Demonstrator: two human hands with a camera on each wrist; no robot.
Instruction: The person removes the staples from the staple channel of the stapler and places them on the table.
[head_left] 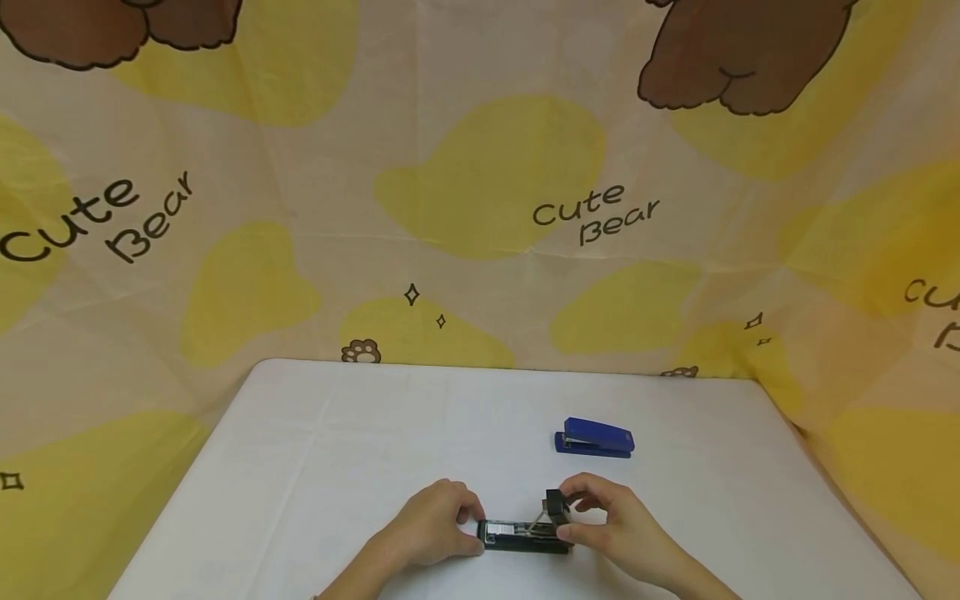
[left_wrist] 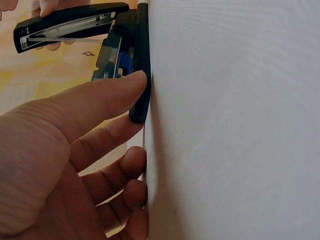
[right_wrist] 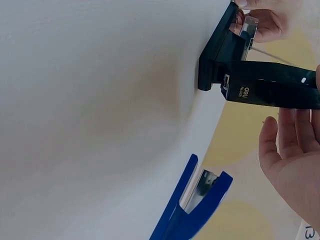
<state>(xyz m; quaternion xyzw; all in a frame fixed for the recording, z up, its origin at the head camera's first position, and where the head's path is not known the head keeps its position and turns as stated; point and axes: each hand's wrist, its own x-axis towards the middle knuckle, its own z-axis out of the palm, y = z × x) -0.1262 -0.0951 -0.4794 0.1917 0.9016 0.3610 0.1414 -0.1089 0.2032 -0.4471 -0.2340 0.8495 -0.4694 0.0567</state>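
My left hand (head_left: 431,525) pinches the black stapler (head_left: 525,545) at one base end; my right hand (head_left: 618,527), fingers curled, grips its raised upper arm (head_left: 555,505).

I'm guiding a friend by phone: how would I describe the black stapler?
On the white table, look to the near side. There the left hand pinches one end of the black stapler and the right hand holds its raised top. Unlike the blue stapler farther back, it is swung wide open.
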